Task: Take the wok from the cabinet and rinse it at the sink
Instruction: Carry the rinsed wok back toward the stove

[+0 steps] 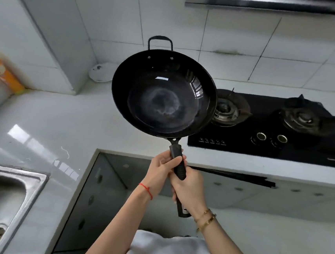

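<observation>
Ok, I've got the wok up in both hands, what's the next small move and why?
Probably swing the wok left and lower it toward the sink. Both the left hand and the right hand grip its long handle, it hangs above the counter beside the stove, and it looks dry.

A glossy white L-shaped desk [65, 121] is seen, into which a steel sink [2, 199] is set at near left and a black two-burner gas hob [275, 125] at far right, a round white disc [101, 72] lying in its far corner and an orange-and-yellow bottle [4, 74] standing at far left.
</observation>
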Tool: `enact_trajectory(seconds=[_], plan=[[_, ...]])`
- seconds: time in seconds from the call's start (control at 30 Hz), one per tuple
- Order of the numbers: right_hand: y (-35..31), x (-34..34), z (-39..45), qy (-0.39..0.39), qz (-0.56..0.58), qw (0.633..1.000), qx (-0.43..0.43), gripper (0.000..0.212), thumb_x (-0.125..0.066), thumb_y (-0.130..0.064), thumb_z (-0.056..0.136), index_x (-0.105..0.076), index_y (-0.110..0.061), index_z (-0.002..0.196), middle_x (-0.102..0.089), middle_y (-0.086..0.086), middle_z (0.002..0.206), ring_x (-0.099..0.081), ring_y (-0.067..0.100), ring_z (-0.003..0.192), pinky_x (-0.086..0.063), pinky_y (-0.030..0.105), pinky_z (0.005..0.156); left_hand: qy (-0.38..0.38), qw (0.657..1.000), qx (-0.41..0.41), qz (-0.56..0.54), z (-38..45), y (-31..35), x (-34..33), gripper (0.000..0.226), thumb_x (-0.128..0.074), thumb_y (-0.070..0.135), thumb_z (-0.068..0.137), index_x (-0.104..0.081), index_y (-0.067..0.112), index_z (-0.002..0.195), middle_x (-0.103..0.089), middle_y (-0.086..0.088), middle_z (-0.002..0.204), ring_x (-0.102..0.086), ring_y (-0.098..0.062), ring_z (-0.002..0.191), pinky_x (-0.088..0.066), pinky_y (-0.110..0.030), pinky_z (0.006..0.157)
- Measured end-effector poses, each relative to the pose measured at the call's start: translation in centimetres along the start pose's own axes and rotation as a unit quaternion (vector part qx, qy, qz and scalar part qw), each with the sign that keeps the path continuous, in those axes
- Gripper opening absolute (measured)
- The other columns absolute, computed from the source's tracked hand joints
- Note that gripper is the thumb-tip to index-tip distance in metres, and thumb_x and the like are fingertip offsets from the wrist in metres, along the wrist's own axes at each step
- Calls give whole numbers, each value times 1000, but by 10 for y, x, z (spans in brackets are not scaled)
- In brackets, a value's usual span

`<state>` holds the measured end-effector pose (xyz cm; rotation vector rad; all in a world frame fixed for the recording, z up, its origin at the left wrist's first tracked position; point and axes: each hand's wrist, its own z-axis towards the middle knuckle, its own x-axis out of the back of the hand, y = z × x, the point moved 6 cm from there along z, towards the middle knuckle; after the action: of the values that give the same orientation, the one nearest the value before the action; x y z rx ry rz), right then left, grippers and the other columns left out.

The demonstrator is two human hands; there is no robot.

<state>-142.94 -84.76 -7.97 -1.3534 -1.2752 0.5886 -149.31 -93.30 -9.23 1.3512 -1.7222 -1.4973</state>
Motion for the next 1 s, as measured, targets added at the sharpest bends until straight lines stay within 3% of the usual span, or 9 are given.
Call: enact_trajectory(seconds=[0.17, 0.3, 0.37, 0.6, 1.0], plan=[[0, 3, -8, 63, 36, 997, -30, 29, -64, -23, 91, -56, -11, 66, -57, 5, 47, -55, 19, 34, -44, 27, 38, -71, 997, 16, 27, 10, 1, -9, 26, -64, 20, 91, -67, 2, 109, -71, -12, 95, -66, -26, 89, -50, -47, 87], [1, 7, -17, 114, 51, 991, -41, 26, -63, -19, 92, -56, -11, 68, -57, 6, 48, -55, 18, 35, -46, 28, 39, -137, 989, 28, 45, 15, 0, -20, 24, -58, 12, 97, -62, -2, 115, -71, -9, 92, -67, -22, 82, -53, -36, 61], [4, 11, -22, 141, 59, 987, -52, 26, -63, -20, 92, -56, -12, 68, -57, 6, 49, -56, 20, 37, -47, 29, 40, -167, 984, 32, 53, 17, -2, -26, 23, -59, 12, 97, -63, -2, 115, -71, -8, 94, -67, -23, 84, -53, -34, 59], [23, 34, -44, 234, 94, 963, -96, 29, -63, -18, 91, -55, -11, 64, -52, -1, 41, -52, 17, 34, -44, 27, 40, -256, 962, 66, 62, 17, -18, -68, 19, -61, 8, 93, -66, -1, 109, -71, -10, 92, -65, -24, 90, -51, -45, 94], [71, 134, -81, 377, 132, 907, -131, 31, -64, -14, 88, -53, -10, 60, -54, 10, 47, -52, 19, 32, -43, 24, 39, -373, 915, 113, 104, 13, -63, -198, 21, -61, 3, 93, -62, -9, 110, -70, -13, 92, -65, -21, 89, -53, -35, 92]])
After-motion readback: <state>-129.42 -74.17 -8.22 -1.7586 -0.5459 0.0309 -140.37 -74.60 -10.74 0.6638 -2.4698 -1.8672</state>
